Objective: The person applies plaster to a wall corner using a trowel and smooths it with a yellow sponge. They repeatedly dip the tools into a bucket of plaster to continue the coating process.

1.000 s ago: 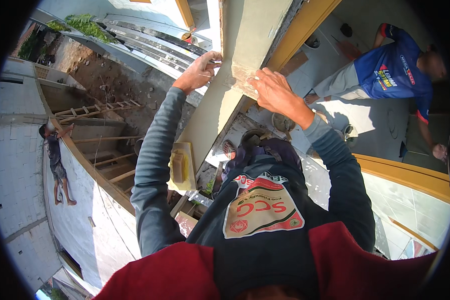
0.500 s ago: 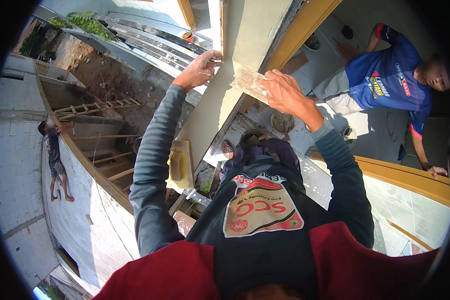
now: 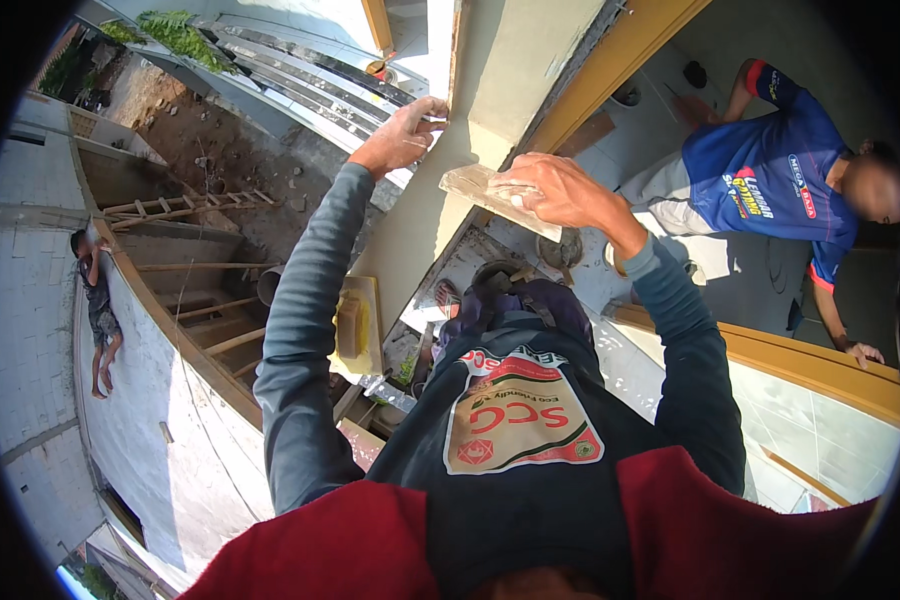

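My right hand [image 3: 570, 200] is closed on a plastering float [image 3: 485, 190], a flat board crusted with pale plaster. The float is tilted in front of the narrow plastered wall face [image 3: 485, 80]; whether its edge touches the wall I cannot tell. To the left, the fingers of my left hand [image 3: 407, 137] are closed around the lower end of a thin wooden strip [image 3: 456, 65] along the wall's left edge. Below that hand, beside my left forearm, lies a yellow float [image 3: 365, 325] with a brown handle block.
On the right, a person in a blue shirt [image 3: 760, 170] leans beyond the ochre door frame [image 3: 760, 345]. A bucket [image 3: 562, 248] stands below my right hand. At far left another person [image 3: 100, 310] is by the white wall, near a wooden ladder [image 3: 190, 207] and a drop with beams.
My right hand has drawn the float slightly down and left, tilting it more. The left hand stays at the strip. The person at far left has raised an arm toward the head.
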Demonstrator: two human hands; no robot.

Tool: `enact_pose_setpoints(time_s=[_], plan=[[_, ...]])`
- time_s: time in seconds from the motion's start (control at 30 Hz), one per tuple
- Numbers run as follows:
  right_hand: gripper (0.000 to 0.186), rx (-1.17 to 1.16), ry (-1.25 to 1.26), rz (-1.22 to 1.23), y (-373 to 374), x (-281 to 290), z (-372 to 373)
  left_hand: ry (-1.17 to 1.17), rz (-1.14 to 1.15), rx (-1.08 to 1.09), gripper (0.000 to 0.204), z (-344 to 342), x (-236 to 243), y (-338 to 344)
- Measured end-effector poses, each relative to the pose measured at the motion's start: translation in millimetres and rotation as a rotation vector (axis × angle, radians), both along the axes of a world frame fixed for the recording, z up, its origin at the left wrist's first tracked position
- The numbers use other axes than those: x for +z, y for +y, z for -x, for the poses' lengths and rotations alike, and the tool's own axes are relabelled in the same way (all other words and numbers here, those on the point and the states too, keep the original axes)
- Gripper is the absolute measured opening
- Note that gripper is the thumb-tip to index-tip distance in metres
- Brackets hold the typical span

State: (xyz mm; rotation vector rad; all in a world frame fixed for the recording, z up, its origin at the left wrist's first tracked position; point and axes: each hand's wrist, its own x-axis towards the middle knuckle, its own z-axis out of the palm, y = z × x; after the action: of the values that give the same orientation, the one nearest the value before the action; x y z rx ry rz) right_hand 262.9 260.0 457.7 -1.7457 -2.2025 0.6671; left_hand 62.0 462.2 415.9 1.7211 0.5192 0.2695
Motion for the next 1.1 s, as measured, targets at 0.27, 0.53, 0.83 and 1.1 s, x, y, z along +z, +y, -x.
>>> enact_pose_setpoints(time_s=[0.27, 0.53, 0.83, 1.1], plan=[[0.038, -0.183, -0.152, -0.066, -14, 15, -17, -0.013, 0.009, -0.006, 0.059, 2, -2, 0], [0.043, -0.088, -0.017, 0.015, -6, 17, -10, -0.003, -0.031, -0.007, 0.050, 3, 8, -3], [0.042, -0.107, -0.142, -0.196, 15, 3, -8, 0.012, 0.013, -0.011, 0.059, 3, 7, -3], [0.042, -0.035, -0.144, 0.011, 20, 6, 7, -0.013, 0.000, -0.021, 0.058, 3, 5, 0]])
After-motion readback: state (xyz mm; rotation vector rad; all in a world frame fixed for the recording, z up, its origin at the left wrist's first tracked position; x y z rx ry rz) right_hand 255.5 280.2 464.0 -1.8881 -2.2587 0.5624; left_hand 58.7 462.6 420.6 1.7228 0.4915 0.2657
